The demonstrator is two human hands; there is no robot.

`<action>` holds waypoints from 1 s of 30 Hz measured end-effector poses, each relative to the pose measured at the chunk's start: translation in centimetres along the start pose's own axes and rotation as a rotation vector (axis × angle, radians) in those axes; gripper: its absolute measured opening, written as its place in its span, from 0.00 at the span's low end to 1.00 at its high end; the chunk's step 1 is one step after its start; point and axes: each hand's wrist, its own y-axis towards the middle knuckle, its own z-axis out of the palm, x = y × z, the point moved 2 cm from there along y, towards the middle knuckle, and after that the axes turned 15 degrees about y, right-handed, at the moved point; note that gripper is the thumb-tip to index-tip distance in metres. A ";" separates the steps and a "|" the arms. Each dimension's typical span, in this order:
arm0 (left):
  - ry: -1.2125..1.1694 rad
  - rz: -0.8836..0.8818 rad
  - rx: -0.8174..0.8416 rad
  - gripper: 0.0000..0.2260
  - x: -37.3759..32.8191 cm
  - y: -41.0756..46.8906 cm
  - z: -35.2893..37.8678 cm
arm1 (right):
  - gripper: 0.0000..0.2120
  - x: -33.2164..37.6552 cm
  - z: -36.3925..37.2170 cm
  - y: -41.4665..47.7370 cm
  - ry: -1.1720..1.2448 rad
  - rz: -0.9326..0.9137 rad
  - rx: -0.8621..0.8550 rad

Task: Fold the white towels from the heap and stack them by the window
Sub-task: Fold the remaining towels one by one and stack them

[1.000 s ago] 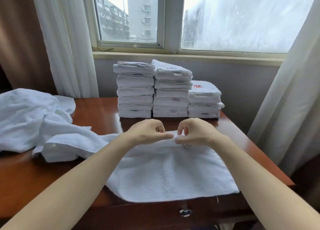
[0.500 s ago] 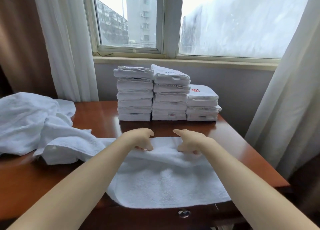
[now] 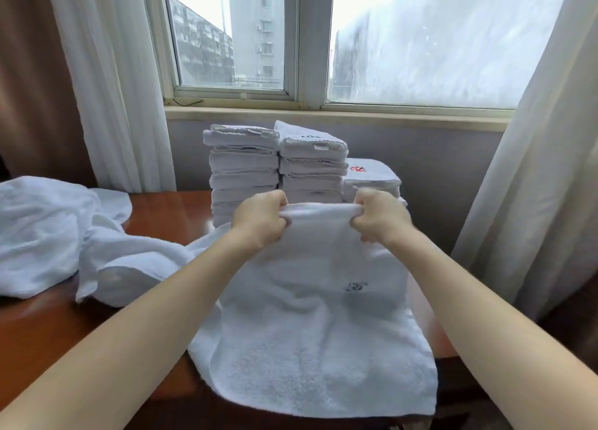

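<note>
A white towel (image 3: 317,326) hangs from both my hands, its far edge lifted above the table and its near part draped over the table's front edge. My left hand (image 3: 260,221) grips the left end of that raised edge, and my right hand (image 3: 378,217) grips the right end. A small dark logo shows on the cloth. Behind my hands, three stacks of folded white towels (image 3: 278,167) stand under the window; the right stack is lowest and has a red logo on top. The heap of unfolded white towels (image 3: 48,232) lies at the left.
The brown wooden table (image 3: 168,209) runs from the heap to the stacks. White curtains (image 3: 530,170) hang on both sides of the window, the right one close to the table's right end. The windowsill (image 3: 333,114) sits just above the stacks.
My hands were pressing the towel's far edge flat on the table. Now both have closed on that edge and raised it up in front of the stacks.
</note>
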 end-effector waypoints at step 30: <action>0.048 0.504 -0.055 0.06 -4.1 -3.1 8.4 | 0.19 -6.8 4.3 -7.1 -0.082 0.154 0.229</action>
